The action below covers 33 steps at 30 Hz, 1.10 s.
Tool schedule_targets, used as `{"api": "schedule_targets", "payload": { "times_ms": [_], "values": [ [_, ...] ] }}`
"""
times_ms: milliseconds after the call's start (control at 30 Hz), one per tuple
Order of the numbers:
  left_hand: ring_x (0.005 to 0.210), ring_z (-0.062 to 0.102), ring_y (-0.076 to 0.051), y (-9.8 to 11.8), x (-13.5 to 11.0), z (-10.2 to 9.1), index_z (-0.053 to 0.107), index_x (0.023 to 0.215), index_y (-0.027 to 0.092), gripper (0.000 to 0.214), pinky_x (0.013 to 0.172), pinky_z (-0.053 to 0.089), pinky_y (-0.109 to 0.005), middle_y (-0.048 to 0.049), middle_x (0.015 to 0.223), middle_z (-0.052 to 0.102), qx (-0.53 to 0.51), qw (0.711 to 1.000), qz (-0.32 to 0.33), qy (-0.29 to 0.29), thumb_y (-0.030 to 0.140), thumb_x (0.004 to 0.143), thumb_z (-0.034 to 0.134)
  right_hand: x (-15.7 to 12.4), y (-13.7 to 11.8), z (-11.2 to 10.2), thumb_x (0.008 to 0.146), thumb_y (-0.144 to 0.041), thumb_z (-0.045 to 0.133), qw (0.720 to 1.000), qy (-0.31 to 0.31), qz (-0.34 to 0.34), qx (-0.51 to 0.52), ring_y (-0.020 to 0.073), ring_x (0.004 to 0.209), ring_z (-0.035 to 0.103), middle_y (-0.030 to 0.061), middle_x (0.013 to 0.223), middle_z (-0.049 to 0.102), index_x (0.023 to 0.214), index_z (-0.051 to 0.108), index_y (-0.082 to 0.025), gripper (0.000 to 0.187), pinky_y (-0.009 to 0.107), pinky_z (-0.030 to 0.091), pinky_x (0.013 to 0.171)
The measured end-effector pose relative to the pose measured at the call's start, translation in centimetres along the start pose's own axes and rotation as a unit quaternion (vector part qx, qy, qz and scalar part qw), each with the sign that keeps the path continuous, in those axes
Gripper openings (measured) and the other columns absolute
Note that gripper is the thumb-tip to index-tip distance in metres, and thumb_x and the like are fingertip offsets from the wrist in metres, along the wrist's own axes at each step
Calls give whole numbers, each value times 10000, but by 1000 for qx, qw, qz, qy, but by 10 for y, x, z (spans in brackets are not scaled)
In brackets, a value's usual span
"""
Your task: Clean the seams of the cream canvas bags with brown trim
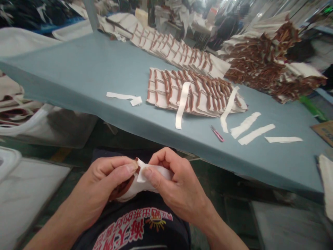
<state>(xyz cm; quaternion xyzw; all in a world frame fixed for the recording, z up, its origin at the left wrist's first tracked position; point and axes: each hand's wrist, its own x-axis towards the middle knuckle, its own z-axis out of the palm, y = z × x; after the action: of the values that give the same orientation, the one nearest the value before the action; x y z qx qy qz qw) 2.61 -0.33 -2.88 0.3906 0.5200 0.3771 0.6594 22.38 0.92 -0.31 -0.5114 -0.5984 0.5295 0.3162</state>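
Note:
Close in front of my body I hold a white fabric piece with brown edging (134,189) in both hands. My left hand (111,177) pinches its brown edge between thumb and forefinger. Beside it, my right hand (173,177) grips the white cloth, thumb on top, near a small raised white flap (142,170). The fingertips of the two hands are close together. Part of the piece is hidden behind my fingers.
A blue-green table (78,80) slants across the view. On it lie a stack of white pieces with brown edges (192,92), white strips (256,134), pink-handled thread snips (217,134) and a large brown-and-white fabric pile (262,66). A white bin (39,121) stands at left.

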Motion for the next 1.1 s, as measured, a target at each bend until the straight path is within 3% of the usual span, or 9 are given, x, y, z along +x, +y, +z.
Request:
{"api": "schedule_targets", "payload": {
  "times_ms": [167,433,733,967,1100],
  "values": [
    [488,287,-116,-3,1,1,657,519,219,509,422,256,-249,41,520,391,20,999,26,11,607,774,866,-1,2,0,949,-408,737,1000,10,0,-7,96,520,436,-61,608,579,792,641,-230,255,236,304,502],
    [530,337,-112,-6,1,4,703,586,195,408,475,298,-234,42,558,435,10,999,29,37,520,803,817,-1,12,10,952,-436,728,997,71,-15,-36,106,522,469,-49,624,611,793,662,-229,269,251,336,534],
    [544,349,-111,-15,2,-1,686,603,190,462,490,301,-239,42,565,459,16,998,15,53,575,823,815,1,22,25,984,-384,707,990,111,-52,-66,127,610,559,-25,718,679,815,659,-225,236,274,418,633],
    [531,369,-114,-14,4,-3,751,614,192,406,484,316,-237,38,554,506,-11,997,-15,70,562,728,873,4,34,41,970,-319,684,962,193,-164,-101,111,563,542,-31,688,663,780,646,-220,217,241,426,579],
    [549,388,-114,-17,2,-6,764,635,194,404,497,331,-229,40,571,519,-19,998,-23,61,559,738,900,7,41,45,971,-287,689,951,198,-199,-127,101,541,531,-38,674,658,780,654,-216,207,229,420,556]
  ]
}}
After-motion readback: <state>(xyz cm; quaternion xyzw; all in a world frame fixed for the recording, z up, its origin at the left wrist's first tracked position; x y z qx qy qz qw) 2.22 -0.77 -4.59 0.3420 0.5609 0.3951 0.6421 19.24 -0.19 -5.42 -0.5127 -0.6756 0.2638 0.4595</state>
